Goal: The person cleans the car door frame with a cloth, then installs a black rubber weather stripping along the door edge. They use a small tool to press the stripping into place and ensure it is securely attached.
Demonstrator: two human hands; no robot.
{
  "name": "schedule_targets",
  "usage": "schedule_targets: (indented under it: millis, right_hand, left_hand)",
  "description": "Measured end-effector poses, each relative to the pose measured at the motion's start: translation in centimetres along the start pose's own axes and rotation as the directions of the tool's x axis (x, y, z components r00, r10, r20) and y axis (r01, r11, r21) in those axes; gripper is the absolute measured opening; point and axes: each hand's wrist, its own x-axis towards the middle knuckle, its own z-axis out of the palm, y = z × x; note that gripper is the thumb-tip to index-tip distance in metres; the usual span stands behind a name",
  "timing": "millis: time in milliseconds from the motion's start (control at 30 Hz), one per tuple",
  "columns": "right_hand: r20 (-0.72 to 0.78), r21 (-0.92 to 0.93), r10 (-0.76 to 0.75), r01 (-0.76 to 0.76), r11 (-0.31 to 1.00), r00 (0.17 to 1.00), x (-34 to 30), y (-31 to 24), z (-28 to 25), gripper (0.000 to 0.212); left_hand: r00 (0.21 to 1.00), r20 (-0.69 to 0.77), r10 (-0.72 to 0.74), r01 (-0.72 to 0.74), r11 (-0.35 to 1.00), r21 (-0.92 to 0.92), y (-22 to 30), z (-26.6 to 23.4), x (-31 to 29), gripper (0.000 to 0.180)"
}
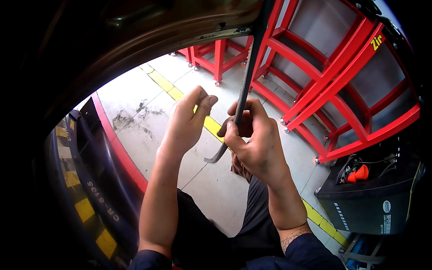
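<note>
A long black rubber seal strip (247,76) hangs from the edge of a dark vehicle body panel (180,38) overhead. Its free lower end bends off to the left, above the floor. My right hand (256,144) is closed round the strip near that end, thumb and fingers pinching it. To the left, apart from the strip, my left hand (186,119) is raised with its fingers curled and the thumb against the index finger. Whether anything sits inside those fingers is hidden.
Red metal frames on small feet (310,72) stand at the right and back. A dark equipment box (364,207) with cables and an orange cone-shaped piece (358,173) is at the lower right. Black machinery with yellow markings (99,193) stands left. Yellow tape (162,83) crosses the tiled floor.
</note>
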Motion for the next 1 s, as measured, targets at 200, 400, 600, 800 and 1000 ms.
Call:
schedule_targets:
  millis: [200, 400, 600, 800, 1000]
  right_hand:
    - [-0.023, 0.245, 0.034, -0.027, 0.969, 0.999, -1.1, 2.3, 1.4, 0.025]
    - [0.116, 0.281, 0.278, -0.3, 0.911, 0.954, -5.0, 5.3, 2.0, 0.025]
    - [0.291, 0.306, 0.36, -0.442, 0.843, 0.887, -12.1, 7.8, 2.9, 0.022]
    - [0.305, 0.56, 0.458, -0.546, 0.623, 0.835, -15.0, 0.5, 0.1, 0.028]
    - [0.233, 0.474, 0.517, -0.56, 0.679, 0.824, -15.3, -2.3, -0.8, 0.027]
  left_hand:
    - [0.99, 0.022, 0.139, -0.13, 0.961, -0.245, 1.4, 0.8, 0.0, 0.031]
    - [0.809, 0.572, 0.136, -0.017, 0.978, -0.209, 1.0, 0.1, -0.6, 0.035]
    - [0.869, 0.485, -0.095, 0.283, 0.901, -0.33, 1.2, 1.2, -1.1, 0.044]
    - [0.856, 0.507, -0.104, 0.427, 0.694, -0.579, 1.3, 2.7, -1.3, 0.044]
    - [0.813, 0.574, -0.102, 0.515, 0.587, -0.625, 1.6, 4.2, -1.9, 0.044]
